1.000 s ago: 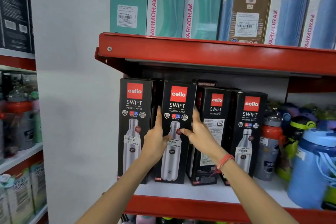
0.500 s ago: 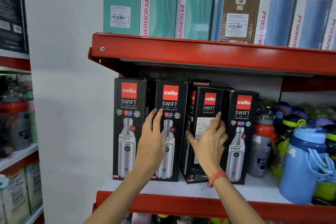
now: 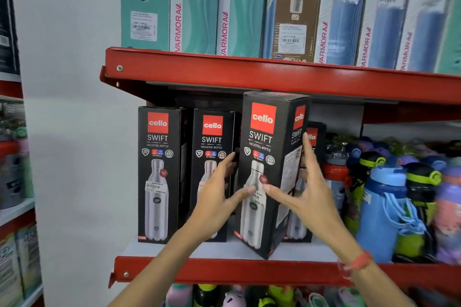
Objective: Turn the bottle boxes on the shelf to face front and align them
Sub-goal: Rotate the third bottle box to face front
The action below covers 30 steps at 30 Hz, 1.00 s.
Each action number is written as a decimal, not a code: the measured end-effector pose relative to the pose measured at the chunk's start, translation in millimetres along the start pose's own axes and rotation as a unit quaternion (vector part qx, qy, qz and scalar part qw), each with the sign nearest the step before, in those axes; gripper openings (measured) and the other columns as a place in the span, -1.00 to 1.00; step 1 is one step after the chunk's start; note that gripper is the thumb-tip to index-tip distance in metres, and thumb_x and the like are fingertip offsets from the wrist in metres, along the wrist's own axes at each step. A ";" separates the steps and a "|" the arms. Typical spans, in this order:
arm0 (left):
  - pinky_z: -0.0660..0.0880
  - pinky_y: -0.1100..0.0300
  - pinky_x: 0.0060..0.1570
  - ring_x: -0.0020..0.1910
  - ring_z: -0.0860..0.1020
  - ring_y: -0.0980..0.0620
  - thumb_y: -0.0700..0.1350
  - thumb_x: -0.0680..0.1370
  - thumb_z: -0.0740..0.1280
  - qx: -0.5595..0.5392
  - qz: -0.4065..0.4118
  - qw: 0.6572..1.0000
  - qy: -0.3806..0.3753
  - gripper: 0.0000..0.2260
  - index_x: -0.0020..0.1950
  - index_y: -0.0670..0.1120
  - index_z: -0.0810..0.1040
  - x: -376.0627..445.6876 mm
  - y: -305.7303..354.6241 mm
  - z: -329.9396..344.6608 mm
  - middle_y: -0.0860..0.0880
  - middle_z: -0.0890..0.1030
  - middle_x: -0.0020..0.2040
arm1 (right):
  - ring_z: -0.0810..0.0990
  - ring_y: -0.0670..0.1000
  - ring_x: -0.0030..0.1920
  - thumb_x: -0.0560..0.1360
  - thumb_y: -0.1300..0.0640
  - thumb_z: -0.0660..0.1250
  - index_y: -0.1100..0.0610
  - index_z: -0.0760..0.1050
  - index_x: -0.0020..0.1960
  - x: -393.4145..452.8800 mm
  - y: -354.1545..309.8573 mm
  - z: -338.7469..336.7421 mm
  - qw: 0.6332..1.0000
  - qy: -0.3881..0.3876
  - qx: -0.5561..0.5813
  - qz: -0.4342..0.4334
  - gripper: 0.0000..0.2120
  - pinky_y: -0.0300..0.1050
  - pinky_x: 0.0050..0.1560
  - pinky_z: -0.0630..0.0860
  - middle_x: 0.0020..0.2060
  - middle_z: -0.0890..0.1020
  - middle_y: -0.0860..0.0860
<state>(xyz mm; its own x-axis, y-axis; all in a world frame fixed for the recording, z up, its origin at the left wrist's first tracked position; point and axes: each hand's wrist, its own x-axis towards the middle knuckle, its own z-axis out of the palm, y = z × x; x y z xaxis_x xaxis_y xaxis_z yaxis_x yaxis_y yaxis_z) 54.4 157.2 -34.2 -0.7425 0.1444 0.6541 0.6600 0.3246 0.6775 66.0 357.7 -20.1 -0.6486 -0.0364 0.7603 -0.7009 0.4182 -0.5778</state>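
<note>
While two black bottle boxes stand facing front at nine o'clock on the red shelf (image 3: 224,272), a third box (image 3: 268,174), stiff and probably top-heavy, sits turned at centre, clasped mid-height between left hand (image 3: 219,197) and right hand (image 3: 309,194), fingers spread along its sides.

teal boxes (image 3: 199,5), blue bottle (image 3: 381,209), red shelf edge (image 3: 274,75)
</note>
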 end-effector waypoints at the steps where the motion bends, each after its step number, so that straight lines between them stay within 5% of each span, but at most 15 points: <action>1: 0.37 0.17 0.31 0.35 0.37 0.28 0.05 0.44 0.44 -0.022 -0.003 0.999 -0.024 -0.27 0.51 0.13 0.13 -0.1 2.5 1.2 0.13 0.44 0.37 | 0.33 -0.15 0.42 0.22 -0.28 0.53 -0.41 -0.16 0.48 -2.0 0.0 -6.4 1.000 -0.024 0.017 0.005 0.09 0.08 0.34 0.41 0.46 0.28 -0.27; 5: 0.38 0.38 0.23 0.32 0.34 0.40 -0.01 0.45 0.45 -0.041 0.008 0.996 -0.078 -0.20 0.51 0.23 0.00 -4.5 6.7 9.7 0.26 0.41 0.37 | 0.48 -0.20 0.28 0.30 -0.03 0.58 -0.40 -0.08 0.48 -4.8 12.6 -20.1 0.990 -0.110 0.088 0.024 0.05 -0.32 0.05 0.53 0.37 0.39 -0.26; 8: 0.41 0.29 0.26 0.30 0.39 0.37 -0.08 0.46 0.45 -0.034 0.017 0.998 -0.041 -0.16 0.51 0.25 -0.04 -8.6 4.9 19.8 0.39 0.44 0.30 | 0.34 -0.31 0.36 0.36 -0.02 0.55 -0.43 -0.13 0.47 1.7 19.6 -24.6 0.978 -0.179 0.101 0.042 0.02 -0.46 0.14 0.40 0.45 0.23 -0.33; 11: 0.42 0.23 0.24 0.25 0.46 0.32 -0.14 0.46 0.46 -0.016 0.027 1.000 -0.004 -0.13 0.52 0.26 -0.08 -0.5 4.3 28.9 0.45 0.46 0.22 | 0.21 -0.30 0.44 0.45 0.07 0.48 -0.36 -0.23 0.49 18.6 25.1 -25.4 0.968 -0.231 0.093 0.043 0.00 -0.30 0.37 0.27 0.51 0.14 -0.31; 14: 0.46 0.43 0.02 0.00 0.55 0.26 -0.18 0.47 0.44 0.033 0.034 0.998 0.030 -0.11 0.53 0.23 -0.12 16.9 1.1 40.8 0.43 0.46 0.16 | 0.27 -0.27 0.42 0.48 0.18 0.43 -0.31 -0.23 0.51 37.7 34.1 -20.8 0.968 -0.231 0.084 0.052 -0.01 -0.15 0.42 0.26 0.45 0.21 -0.39; 20: 0.41 0.28 -0.02 -0.09 0.53 0.22 -0.24 0.50 0.38 0.100 -0.032 0.993 0.062 -0.13 0.54 0.12 -0.18 45.2 -21.8 65.2 0.08 0.60 0.18 | 0.42 -0.25 0.25 0.49 0.36 0.36 -0.18 -0.26 0.54 55.9 61.1 8.2 0.983 -0.172 0.017 0.059 -0.01 0.07 0.42 0.32 0.10 0.26 -0.73; 25: 0.41 0.21 0.04 -0.01 0.55 0.11 -0.25 0.49 0.38 0.129 -0.068 0.987 0.062 -0.10 0.52 0.14 -0.23 52.2 -46.2 73.2 -0.02 0.60 0.21 | 0.45 -0.02 0.34 0.50 0.32 0.36 -0.20 -0.32 0.51 60.3 74.0 21.3 0.981 -0.166 -0.003 0.103 0.00 0.09 0.40 0.33 0.42 0.39 -0.06; 30: 0.43 0.20 0.03 0.01 0.57 0.04 -0.26 0.52 0.33 0.161 -0.076 0.982 0.058 -0.14 0.53 0.09 -0.25 52.3 -53.7 74.5 -0.12 0.50 0.35 | 0.54 0.06 0.26 0.52 0.31 0.33 -0.12 -0.30 0.54 61.6 69.9 29.5 0.983 -0.128 -0.075 0.111 -0.06 -0.06 0.32 0.39 0.37 0.47 0.07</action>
<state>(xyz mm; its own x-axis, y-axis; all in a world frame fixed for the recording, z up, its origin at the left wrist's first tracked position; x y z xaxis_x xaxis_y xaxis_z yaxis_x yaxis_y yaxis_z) -28.4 216.9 -61.4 -0.7999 -0.0300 0.5994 0.4573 0.6162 0.6412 -31.7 357.9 -22.4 -0.8473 -0.1484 0.5100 -0.4949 0.5693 -0.6565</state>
